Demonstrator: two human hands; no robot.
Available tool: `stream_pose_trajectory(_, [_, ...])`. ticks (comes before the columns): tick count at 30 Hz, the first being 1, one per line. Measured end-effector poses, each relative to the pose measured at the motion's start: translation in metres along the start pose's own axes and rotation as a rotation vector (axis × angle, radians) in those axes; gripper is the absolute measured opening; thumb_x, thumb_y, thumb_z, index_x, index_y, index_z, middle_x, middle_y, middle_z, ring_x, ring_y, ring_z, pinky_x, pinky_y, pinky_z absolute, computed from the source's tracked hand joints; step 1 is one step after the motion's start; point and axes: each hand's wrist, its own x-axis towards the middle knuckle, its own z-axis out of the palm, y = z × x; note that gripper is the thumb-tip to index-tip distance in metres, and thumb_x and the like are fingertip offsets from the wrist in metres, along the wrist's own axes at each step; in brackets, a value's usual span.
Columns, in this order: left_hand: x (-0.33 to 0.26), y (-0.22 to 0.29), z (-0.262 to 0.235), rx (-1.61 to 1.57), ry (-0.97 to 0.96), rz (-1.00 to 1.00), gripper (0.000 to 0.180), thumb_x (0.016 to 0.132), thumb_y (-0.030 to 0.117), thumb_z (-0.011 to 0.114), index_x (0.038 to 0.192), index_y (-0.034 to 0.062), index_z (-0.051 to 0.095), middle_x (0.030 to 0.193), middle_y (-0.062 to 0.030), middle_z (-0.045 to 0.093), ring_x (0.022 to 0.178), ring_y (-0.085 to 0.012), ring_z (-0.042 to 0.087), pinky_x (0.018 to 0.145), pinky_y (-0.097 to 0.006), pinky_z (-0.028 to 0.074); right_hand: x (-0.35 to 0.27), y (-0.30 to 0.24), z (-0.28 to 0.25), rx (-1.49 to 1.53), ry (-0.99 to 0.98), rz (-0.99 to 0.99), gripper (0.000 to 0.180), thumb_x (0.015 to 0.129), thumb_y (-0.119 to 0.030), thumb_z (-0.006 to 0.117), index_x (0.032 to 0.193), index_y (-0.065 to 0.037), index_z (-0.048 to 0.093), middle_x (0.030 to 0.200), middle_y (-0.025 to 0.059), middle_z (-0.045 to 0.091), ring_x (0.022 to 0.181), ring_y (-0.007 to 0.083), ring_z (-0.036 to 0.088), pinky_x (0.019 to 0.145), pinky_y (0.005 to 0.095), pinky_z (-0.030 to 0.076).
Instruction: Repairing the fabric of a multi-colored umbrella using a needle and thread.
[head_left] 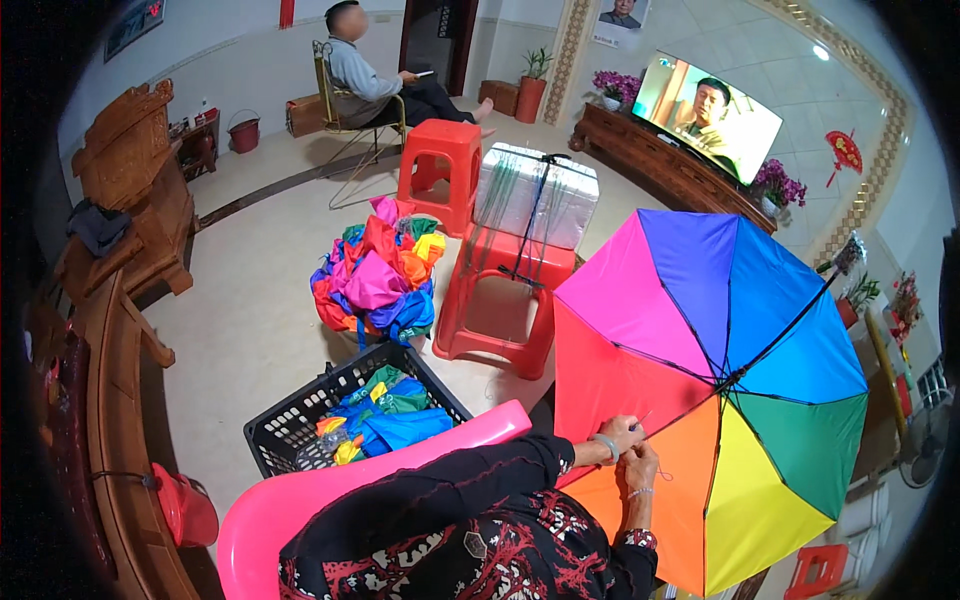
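Observation:
An open umbrella (780,430) with panels in rainbow colours lies tilted at my right, its inner side, dark ribs and shaft facing me. My left hand (622,436), with a band at the wrist, pinches the umbrella at a rib between the red and orange panels. Close against it, my right hand (640,468) has its fingers pressed together; what they hold is too small to make out. A thin loop of thread (665,476) shows beside the right hand.
A black crate (262,440) of folded colourful fabric stands at my left, near a heap of bright fabric (375,280). Red stools (455,345) bear a silvery box (540,195) with dark cords. A pink chair (250,510) is around me. A person (365,75) sits far back near a television (710,115).

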Motion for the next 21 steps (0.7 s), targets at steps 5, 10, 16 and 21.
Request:
stream_pose_trajectory(5, [0.000,0.007,-0.005,-0.317,-0.059,-0.321,0.014,0.068,0.018,0.056,0.073,0.0054,0.055,0.059,-0.0045,0.057,0.050,-0.0151,0.054,0.045,-0.032,0.044,-0.002,-0.017,0.006,0.469,-0.026,0.323,0.004,0.077,0.002,0.048,0.079,0.000,0.050,0.064,0.0044,0.052,0.048,0.0115,0.050,0.042,0.0229,0.044])
stream_pose_trajectory(10, [-0.008,0.024,-0.012,-0.283,-0.068,-0.313,0.011,0.073,0.014,0.055,0.073,0.0034,0.052,0.059,-0.0026,0.053,0.047,-0.0114,0.050,0.039,-0.027,0.040,-0.003,-0.022,0.002,0.561,-0.022,0.416,0.008,0.078,0.000,0.048,0.086,-0.002,0.049,0.065,0.0038,0.052,0.048,0.0118,0.051,0.041,0.0227,0.047])
stream_pose_trajectory(16, [-0.010,0.028,-0.016,-0.304,-0.073,-0.367,0.012,0.073,0.015,0.056,0.072,0.0035,0.051,0.059,-0.0028,0.053,0.045,-0.0111,0.049,0.038,-0.027,0.039,-0.009,-0.030,0.005,0.570,0.003,0.404,0.008,0.079,-0.001,0.050,0.086,-0.002,0.049,0.066,0.0049,0.053,0.049,0.0125,0.052,0.041,0.0226,0.047])
stream_pose_trajectory(21, [-0.007,0.024,-0.012,-0.231,-0.045,-0.341,0.012,0.072,0.015,0.056,0.072,0.0034,0.051,0.059,-0.0029,0.053,0.045,-0.0110,0.049,0.038,-0.027,0.038,-0.010,-0.031,0.001,0.616,-0.005,0.410,0.007,0.079,-0.002,0.050,0.086,-0.003,0.048,0.068,0.0073,0.055,0.050,0.0133,0.053,0.041,0.0217,0.047])
